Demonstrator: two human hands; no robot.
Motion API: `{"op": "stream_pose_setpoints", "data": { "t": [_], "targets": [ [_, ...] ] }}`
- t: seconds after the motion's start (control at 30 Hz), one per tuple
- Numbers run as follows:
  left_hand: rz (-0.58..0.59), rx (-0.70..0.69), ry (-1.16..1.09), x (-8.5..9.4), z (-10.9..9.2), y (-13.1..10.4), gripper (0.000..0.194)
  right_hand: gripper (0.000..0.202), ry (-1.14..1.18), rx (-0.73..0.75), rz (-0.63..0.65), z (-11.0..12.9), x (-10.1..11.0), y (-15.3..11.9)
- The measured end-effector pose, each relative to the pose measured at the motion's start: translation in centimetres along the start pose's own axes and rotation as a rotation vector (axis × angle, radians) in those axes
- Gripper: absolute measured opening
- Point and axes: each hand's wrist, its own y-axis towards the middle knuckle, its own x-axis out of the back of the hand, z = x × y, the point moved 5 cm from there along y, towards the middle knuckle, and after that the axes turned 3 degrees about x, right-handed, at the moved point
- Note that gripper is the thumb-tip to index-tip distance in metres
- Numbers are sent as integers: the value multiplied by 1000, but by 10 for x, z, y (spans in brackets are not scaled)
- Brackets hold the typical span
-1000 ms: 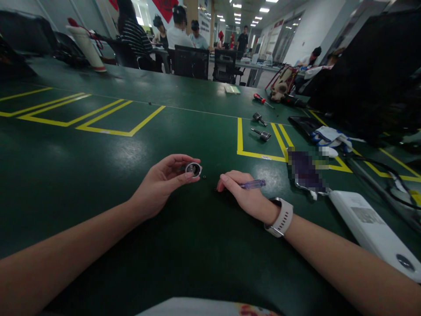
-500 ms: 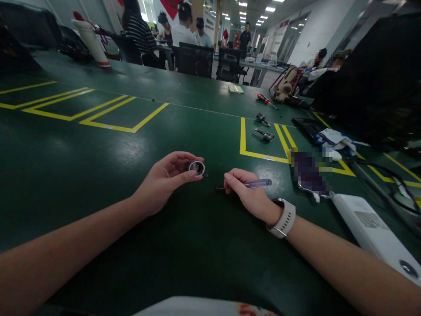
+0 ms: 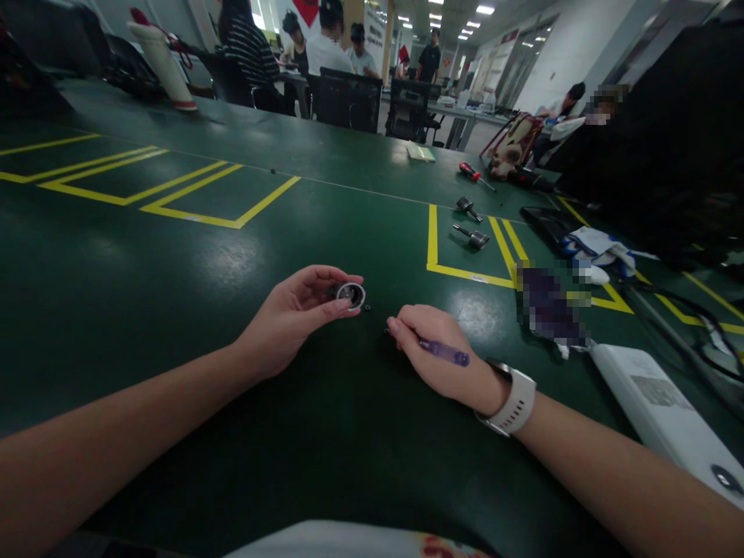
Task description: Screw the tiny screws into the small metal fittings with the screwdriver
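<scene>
1. I'm gripping the metal cup (image 3: pixel 351 296) in the left hand (image 3: pixel 284 322).
2. Right of the cup, the right hand (image 3: pixel 427 341) is clasping a purple-handled tool (image 3: pixel 445 353).
3. Beside the cup, a tiny ring (image 3: pixel 367 308) is lying loose; I'm judging the work unfinished.

Shiny metal cup (image 3: pixel 352 293), smooth plastic handle (image 3: pixel 446 353)

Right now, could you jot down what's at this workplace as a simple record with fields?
Left hand: the left hand holds a round metal part, open end showing
Right hand: the right hand grips a purple-handled tool, its tip too small to make out
Wrist: pale watch strap on the right
Between hands: tiny ring-like piece on the green table
Further off: two stemmed metal parts; red-handled screwdriver
</scene>
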Motion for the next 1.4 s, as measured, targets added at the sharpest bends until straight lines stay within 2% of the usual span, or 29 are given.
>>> {"op": "stream_pose_setpoints", "data": {
  "t": [0.07,0.2,0.27,0.47,0.63,0.77,0.9,1.13,1.4],
  "targets": [
    [-11,5,1,0,0,0,26,29,-62,41,15,7,0,-1],
    [2,6,-4,0,1,0,26,30,-25,-120,35,2,-1,1],
    [6,-3,2,0,2,0,27,32,5,-140,20,-1,-3,3],
    [-16,-3,26,2,3,-1,30,24,86,68,-36,0,-6,2],
    [-5,-10,57,1,6,-1,31,8,184,273,-193,15,7,-4],
    [24,-25,90,-2,6,-3,28,18,170,421,-208,28,7,-8],
    [52,-41,116,-6,6,-5,26,24,139,454,-169,31,2,-9],
    [57,-54,155,-8,5,-7,24,25,41,444,-188,31,1,-8],
    [24,-77,259,-9,5,-8,18,20,-38,489,-149,37,-3,-6]
  ]
}}
